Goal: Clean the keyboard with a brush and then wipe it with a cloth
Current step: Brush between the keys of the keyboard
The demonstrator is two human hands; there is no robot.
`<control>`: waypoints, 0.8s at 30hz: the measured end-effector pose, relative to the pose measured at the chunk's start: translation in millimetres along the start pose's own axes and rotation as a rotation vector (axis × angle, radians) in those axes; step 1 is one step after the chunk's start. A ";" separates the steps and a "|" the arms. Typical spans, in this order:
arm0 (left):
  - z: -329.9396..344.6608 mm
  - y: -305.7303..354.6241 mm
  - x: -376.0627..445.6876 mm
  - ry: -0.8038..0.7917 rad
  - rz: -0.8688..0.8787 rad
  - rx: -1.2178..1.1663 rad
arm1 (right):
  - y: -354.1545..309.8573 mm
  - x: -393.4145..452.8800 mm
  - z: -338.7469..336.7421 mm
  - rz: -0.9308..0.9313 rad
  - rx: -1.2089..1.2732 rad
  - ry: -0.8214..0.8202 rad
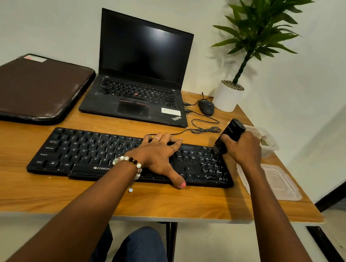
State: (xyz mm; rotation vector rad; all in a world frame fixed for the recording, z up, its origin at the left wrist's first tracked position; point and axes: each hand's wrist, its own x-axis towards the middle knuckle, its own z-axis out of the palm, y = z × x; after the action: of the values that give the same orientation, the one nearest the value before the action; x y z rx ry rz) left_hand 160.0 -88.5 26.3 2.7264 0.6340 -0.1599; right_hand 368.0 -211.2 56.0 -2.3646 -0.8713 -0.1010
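Brush (229, 137) sits clamped in right hand (243, 149), bristles on keyboard (87, 154) near desk's (2, 181) right edge; flat left hand (159, 154) steadies it.

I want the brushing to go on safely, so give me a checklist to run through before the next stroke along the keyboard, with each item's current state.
1. Right hand grips the brush: ok.
2. Bristles meet the keyboard at its far right corner: ok.
3. Left hand lies flat on the keys, steadying it: ok.
4. Mouse cable lies clear of the brush: ok.
5. Plastic lid sits close to the keyboard's right end; could catch debris: not ok.
6. Cloth ready for wiping: cannot tell, none in view.
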 end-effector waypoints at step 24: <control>1.2 1.8 -1.1 0.029 0.000 0.021 | -20.7 -29.6 -3.3 -0.157 0.247 -0.159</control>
State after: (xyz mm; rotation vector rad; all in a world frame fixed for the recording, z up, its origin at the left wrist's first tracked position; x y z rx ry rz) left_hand 159.8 -90.9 25.9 2.7533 0.6444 -0.1284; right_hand 332.7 -217.4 61.5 -2.0940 -1.0793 0.1262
